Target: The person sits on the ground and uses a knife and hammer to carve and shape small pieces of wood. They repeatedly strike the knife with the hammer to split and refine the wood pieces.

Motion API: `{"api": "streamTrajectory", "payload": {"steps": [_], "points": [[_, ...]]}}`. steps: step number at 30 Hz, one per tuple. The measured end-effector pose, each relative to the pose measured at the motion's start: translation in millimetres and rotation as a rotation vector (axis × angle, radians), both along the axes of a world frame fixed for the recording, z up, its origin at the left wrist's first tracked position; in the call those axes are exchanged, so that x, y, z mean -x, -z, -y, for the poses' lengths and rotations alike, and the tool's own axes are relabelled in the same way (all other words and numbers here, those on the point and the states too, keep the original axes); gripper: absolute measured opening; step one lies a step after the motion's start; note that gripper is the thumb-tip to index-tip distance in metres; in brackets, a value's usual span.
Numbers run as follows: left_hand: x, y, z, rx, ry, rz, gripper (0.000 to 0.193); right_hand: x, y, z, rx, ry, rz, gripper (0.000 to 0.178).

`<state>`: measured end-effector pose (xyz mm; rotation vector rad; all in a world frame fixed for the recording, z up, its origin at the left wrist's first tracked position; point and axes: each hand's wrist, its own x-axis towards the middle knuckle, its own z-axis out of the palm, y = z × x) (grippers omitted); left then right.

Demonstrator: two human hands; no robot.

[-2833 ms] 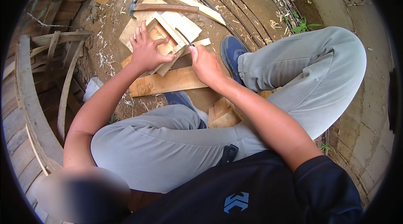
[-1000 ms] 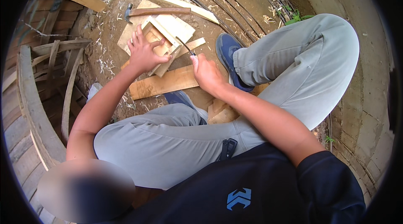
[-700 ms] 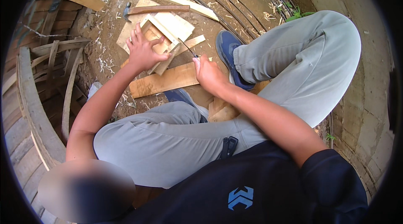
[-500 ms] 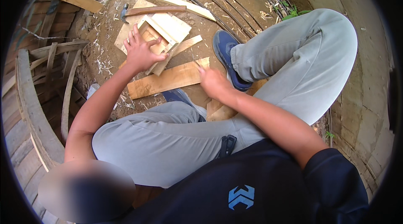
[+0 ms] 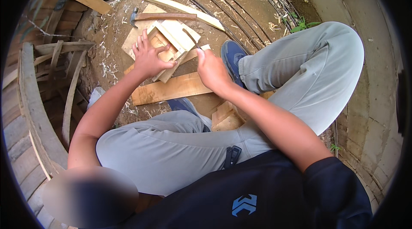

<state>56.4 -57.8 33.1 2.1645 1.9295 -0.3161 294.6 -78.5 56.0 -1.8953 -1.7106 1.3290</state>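
My left hand [image 5: 148, 58] spans the near left side of a small open wooden box [image 5: 168, 36], thumb on its near edge and fingers over its left wall. The box rests tilted on a pale square board [image 5: 131, 47]. Closed in a fist, my right hand [image 5: 213, 72] grips a thin curved blade-like tool [image 5: 189, 36], its handle hidden by the fingers. The tool's tip reaches over the box's right corner. Beyond the box lies a hammer [image 5: 171, 16] with a wooden handle, its head to the left.
A flat plank [image 5: 171, 89] lies on the dirt before my shoes, with a wood block [image 5: 227, 117] between my legs. A long pale strip [image 5: 184, 9] and dark cables [image 5: 223, 12] run behind the hammer. Weathered timber [image 5: 32, 100] stands left, a concrete wall [image 5: 369, 57] right.
My right hand has moved up and left from above the plank to the box's right corner, bringing the tool with it. The left hand keeps its place on the box.
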Motion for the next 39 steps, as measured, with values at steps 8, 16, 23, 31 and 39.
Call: {"api": "streamTrajectory", "payload": {"steps": [8,16,23,31,39], "points": [[-4,-1,0,-0.005,-0.005,-0.012,0.075,17,16,-34,0.054,-0.147,0.022,0.051],[-4,-1,0,-0.014,0.003,-0.013,0.075,21,20,-31,0.070,-0.155,-0.024,0.049],[-4,-2,-1,-0.020,0.013,-0.017,0.075,19,23,-27,0.030,-0.184,0.001,0.049],[-6,-4,-1,0.011,0.001,-0.040,0.076,20,22,-12,0.049,-0.180,0.022,0.049],[-6,-6,-2,0.039,-0.006,-0.045,0.077,14,12,-10,0.117,-0.193,0.064,0.048]]}}
